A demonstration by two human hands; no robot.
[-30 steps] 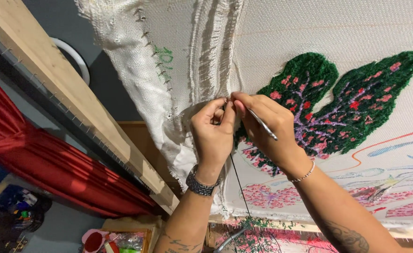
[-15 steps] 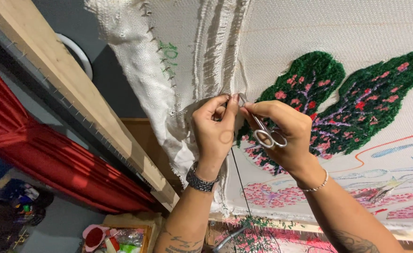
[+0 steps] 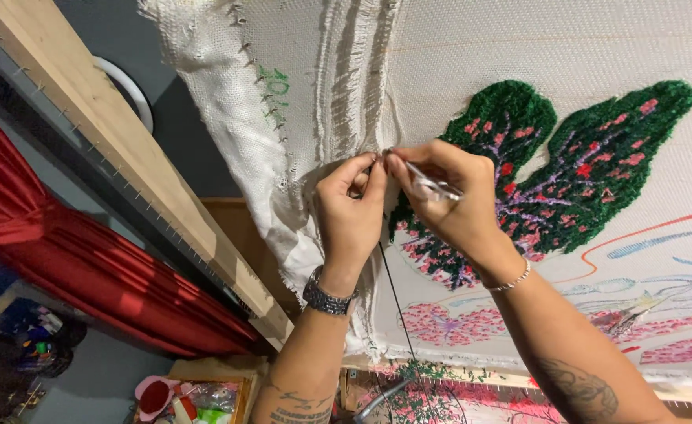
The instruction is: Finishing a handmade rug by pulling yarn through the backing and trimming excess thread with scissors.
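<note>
A white woven backing cloth (image 3: 519, 47) hangs stretched in front of me, tufted with a green leaf pattern with pink spots (image 3: 589, 173). My left hand (image 3: 350, 212) pinches a fold of the cloth at its frayed seam. My right hand (image 3: 452, 200) holds small silver scissors (image 3: 431, 185) with the tips at the same spot, beside my left fingertips. A dark thread (image 3: 393, 286) hangs down below my hands. I wear a metal watch on the left wrist and a thin bracelet on the right.
A wooden frame beam (image 3: 126, 149) with a row of nails runs diagonally at left. Behind it hangs a red curtain (image 3: 87, 259). A box with colourful items (image 3: 197, 396) sits low down. Loose green yarn bits (image 3: 424, 377) lie along the bottom frame.
The scissors have turned in my right hand, their handles now tucked in the palm, tips at the seam. Both hands stay at the same spot on the cloth.
</note>
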